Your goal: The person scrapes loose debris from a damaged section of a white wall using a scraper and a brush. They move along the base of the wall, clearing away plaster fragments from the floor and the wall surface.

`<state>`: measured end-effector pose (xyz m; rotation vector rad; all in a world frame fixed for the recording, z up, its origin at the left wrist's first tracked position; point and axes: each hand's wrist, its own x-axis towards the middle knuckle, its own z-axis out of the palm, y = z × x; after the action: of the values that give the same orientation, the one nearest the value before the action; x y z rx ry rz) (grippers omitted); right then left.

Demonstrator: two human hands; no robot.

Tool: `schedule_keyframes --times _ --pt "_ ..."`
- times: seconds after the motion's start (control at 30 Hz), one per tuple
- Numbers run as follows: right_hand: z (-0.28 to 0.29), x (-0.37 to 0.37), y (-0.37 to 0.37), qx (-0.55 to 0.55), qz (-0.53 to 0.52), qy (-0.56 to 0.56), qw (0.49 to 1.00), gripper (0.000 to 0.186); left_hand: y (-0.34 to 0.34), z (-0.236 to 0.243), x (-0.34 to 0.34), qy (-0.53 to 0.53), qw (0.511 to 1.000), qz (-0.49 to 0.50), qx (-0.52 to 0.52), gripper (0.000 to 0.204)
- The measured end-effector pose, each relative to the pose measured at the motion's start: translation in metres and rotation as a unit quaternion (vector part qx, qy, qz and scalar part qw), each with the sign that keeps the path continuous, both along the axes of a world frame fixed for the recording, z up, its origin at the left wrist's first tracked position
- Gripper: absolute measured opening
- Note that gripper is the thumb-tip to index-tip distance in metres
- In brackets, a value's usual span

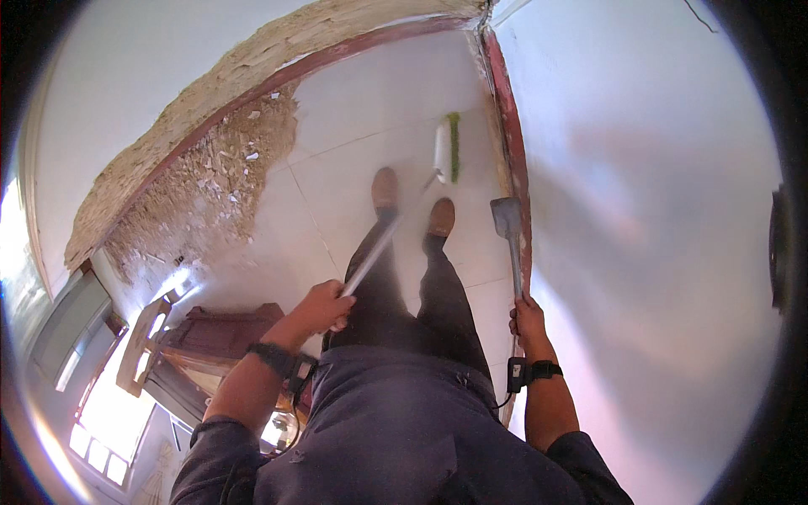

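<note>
The long-handled brush [387,240] reaches from the person's left hand [324,305] out over the tiled floor [337,172], its white head [441,151] beyond the shoes and near the foot of the right-hand wall; whether it touches the tiles I cannot tell. It looks light for its length, with a stiff, smooth, probably slightly slippery pole and softer, springy green bristles [454,147]; nothing about it seems fragile, though the joint at the head is likely its weakest place. The pole is the part to hold, well back from the head, since a far grip should make the head swing widely. The pole's long axis runs slantwise, away from the person and to the right, while the head lies lengthwise nearly straight ahead, its bristles facing the right wall. The left fingers are wrapped round the pole near its upper part. The right hand [528,320] has its fingers curled about the handle of a grey shovel-like tool [507,217], whose flat blade points away from the person, just beside the dark red strip [515,160] along the wall base. Between the tools stand two brown shoes [385,189]. Farther left, crumbled rubble [227,168] with white flakes spreads beneath a wall stripped rough along its lower edge; dark red wooden furniture [220,332] stands at lower left, and past it a bright window [118,412] glares.
</note>
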<state>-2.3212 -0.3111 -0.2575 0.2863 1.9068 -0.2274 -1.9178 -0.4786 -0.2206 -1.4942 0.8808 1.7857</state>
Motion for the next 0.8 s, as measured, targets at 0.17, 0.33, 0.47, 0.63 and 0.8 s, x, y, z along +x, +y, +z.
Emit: schedule_keyframes --times 0.17,0.33,0.47,0.63,0.8 --pt "-0.002 -0.001 -0.004 -0.012 0.015 -0.005 1.0 0.036 0.005 -0.006 -0.043 0.103 0.918 0.336 0.181 0.032" --pt "0.004 0.003 -0.028 -0.034 0.033 -0.006 0.999 0.031 0.001 0.005 -0.058 0.107 0.851 0.499 0.126 0.015" --pt "0.014 0.007 -0.054 -0.053 0.062 -0.017 0.996 0.025 0.028 -0.001 -0.013 0.103 0.748 0.644 0.129 0.019" --pt "0.026 0.013 -0.09 -0.057 0.13 0.013 0.99 0.027 0.031 0.02 0.039 0.032 0.669 0.742 0.03 0.064" --pt "0.038 0.026 -0.119 -0.074 0.176 0.009 0.982 0.03 0.039 0.01 0.078 -0.028 0.642 0.764 -0.058 0.066"
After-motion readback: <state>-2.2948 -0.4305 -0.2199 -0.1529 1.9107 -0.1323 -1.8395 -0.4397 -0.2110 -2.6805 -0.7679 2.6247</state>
